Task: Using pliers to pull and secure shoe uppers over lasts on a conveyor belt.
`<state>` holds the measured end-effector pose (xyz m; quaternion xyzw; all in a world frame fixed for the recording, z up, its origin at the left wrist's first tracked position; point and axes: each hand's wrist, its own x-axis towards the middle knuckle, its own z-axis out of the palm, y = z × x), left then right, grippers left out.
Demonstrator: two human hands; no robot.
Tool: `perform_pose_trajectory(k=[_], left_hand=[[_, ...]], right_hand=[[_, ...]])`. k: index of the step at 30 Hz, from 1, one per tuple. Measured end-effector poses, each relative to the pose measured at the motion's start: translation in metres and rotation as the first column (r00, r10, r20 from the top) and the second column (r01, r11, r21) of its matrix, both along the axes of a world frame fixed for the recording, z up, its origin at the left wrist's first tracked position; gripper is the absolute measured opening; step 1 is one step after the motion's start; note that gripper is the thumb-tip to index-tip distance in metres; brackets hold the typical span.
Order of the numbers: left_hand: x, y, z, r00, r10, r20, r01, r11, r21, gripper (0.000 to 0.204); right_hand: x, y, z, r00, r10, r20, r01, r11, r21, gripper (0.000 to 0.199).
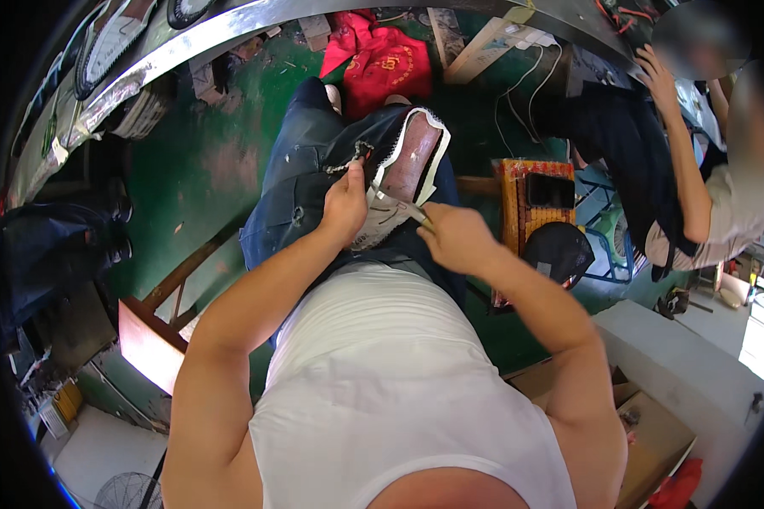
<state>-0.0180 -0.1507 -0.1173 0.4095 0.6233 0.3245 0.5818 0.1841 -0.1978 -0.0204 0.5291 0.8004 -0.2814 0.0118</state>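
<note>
Far to your left one dark pair of shoes (115, 229) sits on the green floor (187, 170), with a wooden stool frame (165, 297) nearer your leg. Your left hand (345, 206) is closed around the dark cloth of one shoe upper (399, 165) resting on your lap. Your right hand (456, 237) is closed on one thin metal tool (399, 206), and its tip touches the upper's white edge. Your fingers hide how the tool ends. One woven stool (535, 199) stands just right of your knee, with a dark cap-like thing (558, 252) on it. Farther right another person's hand (658, 76) reaches up; their body is cut off. Open floor lies left of your knee.
</note>
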Motion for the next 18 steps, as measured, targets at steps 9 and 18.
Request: perform_pose_trajectory(k=[9, 18], left_hand=[[-0.007, 0.001, 0.023, 0.890, -0.183, -0.417, 0.303, 0.922, 0.241, 0.047], [-0.006, 0.006, 0.043, 0.657, -0.310, -0.687, 0.697, 0.596, 0.398, 0.050]], right_hand=[[0.023, 0.012, 0.006, 0.991, -0.068, -0.112, 0.099, 0.950, 0.296, 0.026], [0.038, 0.008, -0.004, 0.971, -0.240, -0.001, 0.240, 0.970, -0.031, 0.022]])
